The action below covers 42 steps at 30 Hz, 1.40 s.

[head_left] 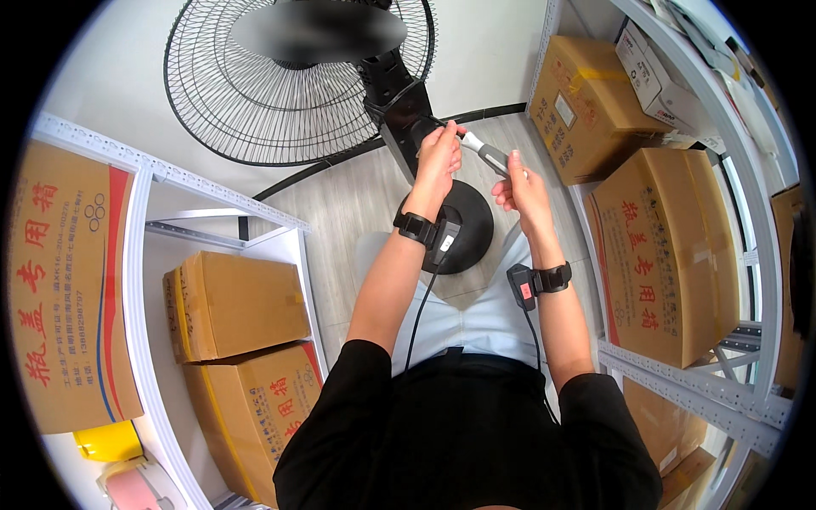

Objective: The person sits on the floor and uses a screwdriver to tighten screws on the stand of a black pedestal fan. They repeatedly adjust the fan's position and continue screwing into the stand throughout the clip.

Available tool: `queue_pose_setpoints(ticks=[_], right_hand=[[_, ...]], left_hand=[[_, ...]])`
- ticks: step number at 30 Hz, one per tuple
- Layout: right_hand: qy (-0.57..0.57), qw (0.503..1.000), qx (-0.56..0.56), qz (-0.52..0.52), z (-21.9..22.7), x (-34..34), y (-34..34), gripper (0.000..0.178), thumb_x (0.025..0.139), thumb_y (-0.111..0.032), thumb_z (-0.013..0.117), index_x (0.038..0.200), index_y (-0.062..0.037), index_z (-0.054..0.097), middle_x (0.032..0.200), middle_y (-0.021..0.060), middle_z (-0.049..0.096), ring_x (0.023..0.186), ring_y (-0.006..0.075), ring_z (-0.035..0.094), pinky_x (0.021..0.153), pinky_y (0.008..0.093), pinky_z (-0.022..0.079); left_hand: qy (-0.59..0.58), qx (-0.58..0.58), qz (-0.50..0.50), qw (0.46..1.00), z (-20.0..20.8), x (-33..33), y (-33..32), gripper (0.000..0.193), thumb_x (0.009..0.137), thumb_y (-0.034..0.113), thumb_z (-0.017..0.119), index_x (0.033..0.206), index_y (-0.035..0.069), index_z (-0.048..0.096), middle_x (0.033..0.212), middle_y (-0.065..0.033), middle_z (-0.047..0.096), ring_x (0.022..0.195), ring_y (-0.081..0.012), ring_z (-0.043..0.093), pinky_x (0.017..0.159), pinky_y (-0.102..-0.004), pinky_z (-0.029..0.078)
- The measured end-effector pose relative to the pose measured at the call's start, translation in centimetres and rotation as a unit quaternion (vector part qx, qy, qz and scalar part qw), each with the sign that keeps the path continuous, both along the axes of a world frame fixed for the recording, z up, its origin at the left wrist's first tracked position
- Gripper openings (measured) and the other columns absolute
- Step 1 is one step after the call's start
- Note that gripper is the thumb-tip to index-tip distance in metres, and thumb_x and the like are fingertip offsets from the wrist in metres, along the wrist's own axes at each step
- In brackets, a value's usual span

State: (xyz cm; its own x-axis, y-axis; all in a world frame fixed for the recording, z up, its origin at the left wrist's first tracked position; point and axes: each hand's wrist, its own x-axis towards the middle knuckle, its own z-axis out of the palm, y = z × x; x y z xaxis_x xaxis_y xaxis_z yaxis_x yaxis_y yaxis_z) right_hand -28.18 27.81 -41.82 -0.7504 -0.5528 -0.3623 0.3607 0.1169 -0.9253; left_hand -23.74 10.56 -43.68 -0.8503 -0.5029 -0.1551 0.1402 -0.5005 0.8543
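Note:
My right hand (520, 194) holds a slim grey-and-white screwdriver-like tool (491, 156) by the end of its grey handle, with thumb and fingers closed on it. The tool's white front end points up and left toward my left hand (439, 160). That hand is closed, its thumb and forefinger pinched together right at the tool's tip; what they hold is hidden. Just behind my left hand stands the black post (403, 110) of a large floor fan (280, 110). The fan's round black base (469, 225) rests on the floor below my hands.
A white metal rack (140, 255) with cardboard boxes (242, 306) stands at left. Another rack (714, 408) at right bears more boxes (663, 255) and a white carton (659, 76). Cables run from the black wrist straps on both my arms. A white wall is behind the fan.

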Motion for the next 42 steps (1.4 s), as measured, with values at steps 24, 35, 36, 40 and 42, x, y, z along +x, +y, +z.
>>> queue_pose_setpoints(ticks=[24, 35, 36, 40, 42], right_hand=[[0.227, 0.973, 0.031, 0.036, -2.8, -1.3, 0.6, 0.045, 0.082, -0.020, 0.070, 0.121, -0.0077, 0.053, 0.102, 0.0134, 0.059, 0.084, 0.0171, 0.062, 0.062, 0.0269, 0.051], [0.037, 0.998, -0.056, 0.011, -1.8, 0.1, 0.7, 0.048, 0.079, -0.016, 0.074, 0.121, -0.0094, 0.052, 0.112, 0.0133, 0.054, 0.101, 0.0210, 0.056, 0.082, 0.0300, 0.048], [0.140, 0.990, -0.034, 0.000, -2.1, 0.1, 0.7, 0.049, 0.079, -0.016, 0.074, 0.122, -0.0084, 0.051, 0.109, 0.0126, 0.056, 0.097, 0.0209, 0.057, 0.081, 0.0294, 0.048], [0.337, 0.929, -0.105, -0.109, -2.5, 1.5, -0.4, 0.045, 0.085, -0.020, 0.069, 0.122, -0.0019, 0.050, 0.080, 0.0058, 0.063, 0.069, 0.0169, 0.063, 0.070, 0.0256, 0.050], [0.130, 0.972, -0.153, -0.122, -1.8, 1.9, -0.6, 0.045, 0.084, -0.017, 0.070, 0.122, -0.0044, 0.050, 0.080, 0.0054, 0.062, 0.072, 0.0165, 0.063, 0.071, 0.0261, 0.050]], left_hand=[[-0.008, 0.016, 0.005, 1.000, 0.2, -0.5, 0.0, 0.027, 0.096, 0.025, 0.051, 0.092, 0.000, 0.058, 0.056, 0.0075, 0.030, 0.043, -0.0023, 0.027, 0.038, -0.0190, 0.020], [-0.002, 0.026, 0.008, 1.000, 0.1, -0.5, -0.1, 0.025, 0.096, 0.023, 0.052, 0.093, -0.001, 0.058, 0.056, 0.0071, 0.031, 0.043, -0.0025, 0.027, 0.038, -0.0193, 0.020], [0.000, 0.025, 0.007, 1.000, 0.1, -0.5, -0.1, 0.025, 0.096, 0.023, 0.052, 0.092, -0.001, 0.058, 0.056, 0.0071, 0.031, 0.043, -0.0026, 0.027, 0.038, -0.0194, 0.020], [-0.007, 0.024, 0.006, 1.000, 0.3, -0.6, 0.0, 0.024, 0.096, 0.022, 0.052, 0.094, -0.001, 0.057, 0.056, 0.0070, 0.031, 0.043, -0.0027, 0.027, 0.038, -0.0196, 0.020], [-0.003, 0.031, 0.003, 1.000, 0.3, -0.6, 0.0, 0.023, 0.095, 0.021, 0.052, 0.096, -0.001, 0.057, 0.056, 0.0070, 0.031, 0.043, -0.0026, 0.027, 0.038, -0.0196, 0.020]])
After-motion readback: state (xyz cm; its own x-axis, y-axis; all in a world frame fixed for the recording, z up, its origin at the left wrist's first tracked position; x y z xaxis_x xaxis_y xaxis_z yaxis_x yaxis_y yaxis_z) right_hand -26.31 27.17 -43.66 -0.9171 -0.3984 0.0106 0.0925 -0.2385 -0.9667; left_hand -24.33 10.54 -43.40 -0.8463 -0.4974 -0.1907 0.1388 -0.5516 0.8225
